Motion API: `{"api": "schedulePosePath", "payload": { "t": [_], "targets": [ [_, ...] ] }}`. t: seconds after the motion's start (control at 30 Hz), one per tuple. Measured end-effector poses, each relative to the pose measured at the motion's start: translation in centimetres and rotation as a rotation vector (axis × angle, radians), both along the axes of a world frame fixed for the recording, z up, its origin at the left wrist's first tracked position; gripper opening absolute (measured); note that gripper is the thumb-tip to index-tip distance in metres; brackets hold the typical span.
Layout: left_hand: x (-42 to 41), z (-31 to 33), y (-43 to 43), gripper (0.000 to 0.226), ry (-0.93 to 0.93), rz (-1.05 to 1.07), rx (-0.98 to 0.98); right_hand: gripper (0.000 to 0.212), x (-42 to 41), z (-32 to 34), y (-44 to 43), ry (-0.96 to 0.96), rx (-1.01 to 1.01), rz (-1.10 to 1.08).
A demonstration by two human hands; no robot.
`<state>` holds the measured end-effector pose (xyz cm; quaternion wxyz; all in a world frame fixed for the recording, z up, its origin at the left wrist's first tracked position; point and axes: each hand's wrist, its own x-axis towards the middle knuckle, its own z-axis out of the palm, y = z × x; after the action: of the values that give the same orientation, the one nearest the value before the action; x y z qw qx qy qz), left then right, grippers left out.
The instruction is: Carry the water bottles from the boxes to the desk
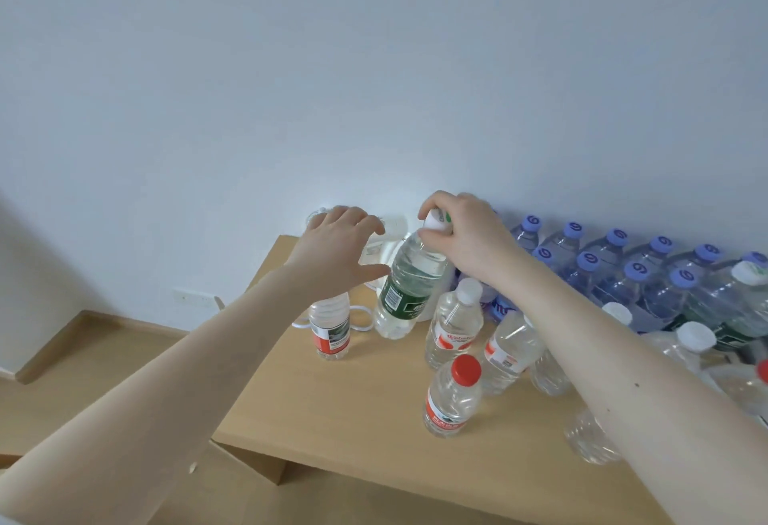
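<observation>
The right grip [465, 233] is clamped from above on the white cap and neck of a clear plastic bottle with a dark green label [409, 287]. The bottle leans, with its base on the light wooden bench [332, 420] near the far left corner. The left grip [336, 250] is apart, fingers spread, thumb right by the bottle's side; whether they touch cannot be told. A red-capped clear bottle [453, 395] stands upright nearer the front edge. Purple-capped bottles [636, 271] line the far edge.
</observation>
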<state>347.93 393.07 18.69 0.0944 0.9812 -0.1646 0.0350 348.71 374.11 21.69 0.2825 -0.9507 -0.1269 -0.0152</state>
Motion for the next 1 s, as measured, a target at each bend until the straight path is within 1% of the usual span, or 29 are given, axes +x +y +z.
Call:
{"api": "schedulePosePath", "payload": {
  "t": [0.07, 0.2, 0.3, 0.47, 0.6, 0.77, 1.0],
  "targets": [
    [0.7, 1.1, -1.3, 0.057, -0.010, -0.038, -0.021, 0.019, 0.1, 1.4, -1.5, -0.048, 0.040, -0.050],
    [2.1, 3.2, -4.3, 0.054, -0.031, -0.095, -0.115, 0.018, -0.2, 3.7, -5.1, -0.167, 0.086, -0.145],
    [3.1, 4.3, -7.2, 0.050, -0.019, -0.175, -0.163, 0.016, -0.7, 5.1, -8.3, -0.249, 0.095, -0.234],
    [4.1, 5.4, -13.7, 0.047, -0.029, -0.308, -0.189, 0.015, -1.8, 6.3, -14.9, -0.316, 0.076, -0.367],
    [4.3, 5.2, -20.0, 0.044, -0.013, -0.412, -0.169, 0.015, -3.2, 6.0, -20.8, -0.320, 0.037, -0.460],
    [4.2, 4.4, -28.4, 0.030, 0.055, -0.525, -0.193, 0.015, -5.0, 4.9, -28.9, -0.290, 0.025, -0.548],
    [4.0, 2.6, -38.8, 0.032, 0.100, -0.589, -0.135, 0.017, -5.6, 3.3, -38.8, -0.177, 0.003, -0.605]
  ]
}}
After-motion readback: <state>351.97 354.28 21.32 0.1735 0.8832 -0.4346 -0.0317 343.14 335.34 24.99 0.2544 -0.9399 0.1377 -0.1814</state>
